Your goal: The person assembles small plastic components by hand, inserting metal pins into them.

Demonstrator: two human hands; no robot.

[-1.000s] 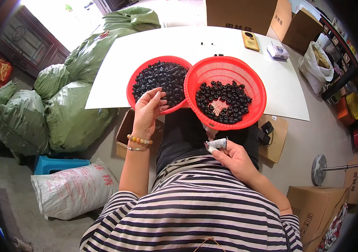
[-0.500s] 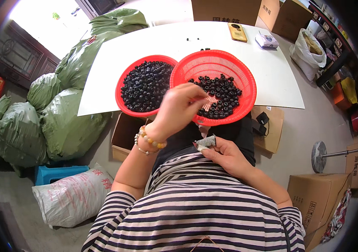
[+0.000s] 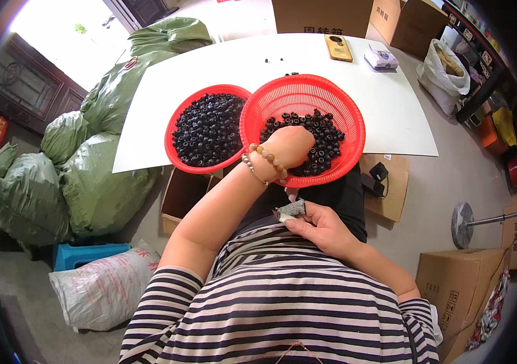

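In the head view, the left hand [image 3: 292, 145] is reaching farther right over the red mesh basket [image 3: 299, 99] than before. Black ring-shaped pieces [image 3: 326, 141] are lying there at mixed angles, beside its hidden fingers; their grip I cannot tell. The right hand [image 3: 326, 228], farther off, is curling behind a grey speckled piece [image 3: 290, 208], held or worn, unclear.

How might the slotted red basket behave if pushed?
The basket would probably flex slightly, its wall looking like thin plastic. It may tip, since it seems to overhang the table's edge. Its loose black pieces would likely roll, being small and rounded.
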